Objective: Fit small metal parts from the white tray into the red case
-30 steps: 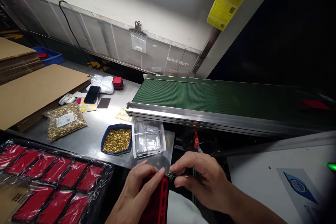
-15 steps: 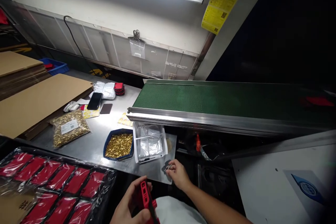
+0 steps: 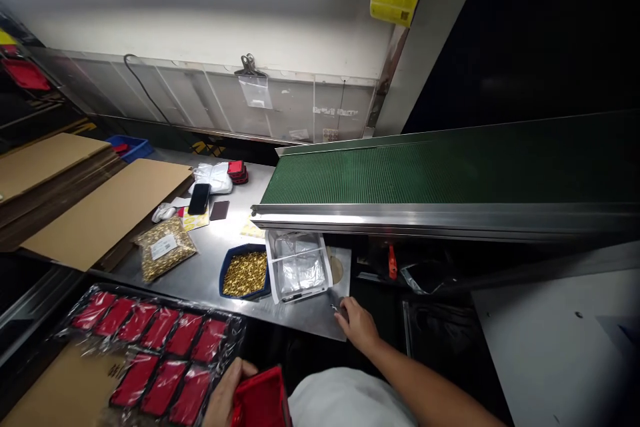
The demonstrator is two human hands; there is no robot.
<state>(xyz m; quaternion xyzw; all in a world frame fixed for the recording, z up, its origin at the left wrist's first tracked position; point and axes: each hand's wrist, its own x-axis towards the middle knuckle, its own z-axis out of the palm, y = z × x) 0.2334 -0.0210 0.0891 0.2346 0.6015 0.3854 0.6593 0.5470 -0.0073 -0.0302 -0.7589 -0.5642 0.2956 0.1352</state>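
Note:
My left hand (image 3: pixel 223 395) is at the bottom edge, fingers wrapped round a flat red plastic part (image 3: pixel 260 401) held over my lap. My right hand (image 3: pixel 357 324) reaches to the near corner of the steel table (image 3: pixel 210 267), fingers curled around a small metal piece (image 3: pixel 334 307) on the table surface. Just beyond that hand lies a white tray of clear plastic bags (image 3: pixel 299 265), and left of it a blue tray of small brass parts (image 3: pixel 245 273).
A film-wrapped tray of red parts (image 3: pixel 150 343) lies at the lower left. A bag of brass parts (image 3: pixel 164 249), a phone (image 3: pixel 199 198) and flat cardboard sheets (image 3: pixel 100 213) sit further left. A green conveyor belt (image 3: pixel 425 170) runs along the right behind the table.
My hands have separated: the left dropped toward my lap with the red part, the right reached out to the table corner. The view has swung rightward and pulled back.

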